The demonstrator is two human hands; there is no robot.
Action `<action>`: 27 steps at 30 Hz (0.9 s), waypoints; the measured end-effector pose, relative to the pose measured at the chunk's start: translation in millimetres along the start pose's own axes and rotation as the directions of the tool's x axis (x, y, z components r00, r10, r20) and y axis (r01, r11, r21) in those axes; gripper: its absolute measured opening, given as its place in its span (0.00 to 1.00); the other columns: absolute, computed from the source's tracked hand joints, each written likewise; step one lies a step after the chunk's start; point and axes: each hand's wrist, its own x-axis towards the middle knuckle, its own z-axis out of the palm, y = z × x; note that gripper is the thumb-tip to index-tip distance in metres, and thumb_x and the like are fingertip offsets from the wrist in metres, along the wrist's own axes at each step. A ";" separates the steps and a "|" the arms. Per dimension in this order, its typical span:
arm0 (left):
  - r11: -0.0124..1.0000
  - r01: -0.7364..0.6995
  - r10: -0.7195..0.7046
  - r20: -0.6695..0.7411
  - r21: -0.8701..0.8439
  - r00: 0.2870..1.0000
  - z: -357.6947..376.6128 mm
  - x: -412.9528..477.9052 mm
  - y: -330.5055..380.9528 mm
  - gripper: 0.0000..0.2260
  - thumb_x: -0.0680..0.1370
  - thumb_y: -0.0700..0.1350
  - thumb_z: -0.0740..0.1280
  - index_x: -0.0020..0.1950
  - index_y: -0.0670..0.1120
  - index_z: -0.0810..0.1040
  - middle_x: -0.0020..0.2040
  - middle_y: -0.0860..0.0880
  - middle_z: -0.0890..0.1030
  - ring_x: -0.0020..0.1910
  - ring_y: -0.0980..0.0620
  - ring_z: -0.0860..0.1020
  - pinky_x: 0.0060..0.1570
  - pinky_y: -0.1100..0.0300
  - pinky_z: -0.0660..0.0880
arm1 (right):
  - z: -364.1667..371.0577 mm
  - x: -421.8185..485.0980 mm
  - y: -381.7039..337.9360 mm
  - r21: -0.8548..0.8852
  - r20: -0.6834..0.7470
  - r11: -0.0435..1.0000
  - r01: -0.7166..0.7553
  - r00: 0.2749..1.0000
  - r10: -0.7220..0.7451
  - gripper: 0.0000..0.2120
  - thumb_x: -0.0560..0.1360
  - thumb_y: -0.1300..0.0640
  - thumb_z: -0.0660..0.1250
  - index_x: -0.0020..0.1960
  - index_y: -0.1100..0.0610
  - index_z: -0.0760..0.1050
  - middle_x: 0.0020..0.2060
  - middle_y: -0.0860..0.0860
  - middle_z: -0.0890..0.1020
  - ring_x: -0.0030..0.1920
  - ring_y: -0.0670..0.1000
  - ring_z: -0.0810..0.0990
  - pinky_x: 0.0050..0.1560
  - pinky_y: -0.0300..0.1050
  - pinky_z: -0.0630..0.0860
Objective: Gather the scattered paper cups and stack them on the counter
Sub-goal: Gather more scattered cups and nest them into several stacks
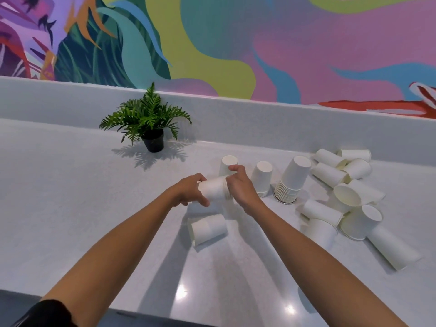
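Above the counter (70, 197), the left hand (188, 190) and right hand (238, 185) both grip a sideways cup (213, 191), likely nesting cups. Next it should go onto the tall stack (291, 179); loose cups (339, 197) remain piled to the right.

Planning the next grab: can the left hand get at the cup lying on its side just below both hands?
Probably yes, once freed. The left hand and right hand hold a cup between them; the lying cup sits just nearer on bare counter, nothing between.
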 end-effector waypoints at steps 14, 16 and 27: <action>0.968 0.058 -0.110 -0.207 -0.244 0.972 -20.5 -3.5 -48.5 0.31 0.70 0.36 0.74 0.66 0.41 0.61 0.57 0.42 0.70 0.53 0.46 0.72 0.50 0.53 0.73 | 43.1 -29.1 28.4 -0.672 0.684 0.241 0.701 0.711 -0.161 0.44 0.65 0.55 0.74 0.75 0.51 0.55 0.68 0.55 0.64 0.67 0.58 0.62 0.66 0.55 0.60; 0.970 0.056 -0.106 -0.204 -0.235 0.973 -20.5 -4.5 -48.7 0.31 0.70 0.36 0.74 0.67 0.41 0.61 0.57 0.42 0.70 0.54 0.46 0.72 0.51 0.53 0.73 | 50.6 -28.8 32.9 -0.668 0.717 0.130 0.733 0.680 -0.151 0.45 0.66 0.52 0.75 0.75 0.50 0.54 0.68 0.56 0.65 0.68 0.58 0.63 0.66 0.54 0.61; 0.974 0.088 -0.125 -0.168 -0.211 0.978 -21.8 1.1 -50.6 0.31 0.70 0.36 0.73 0.67 0.41 0.60 0.58 0.41 0.69 0.54 0.45 0.71 0.49 0.54 0.73 | 15.0 -16.2 37.1 -0.500 0.422 0.628 0.597 0.800 -0.426 0.24 0.61 0.53 0.70 0.56 0.51 0.70 0.51 0.50 0.76 0.48 0.53 0.76 0.48 0.49 0.73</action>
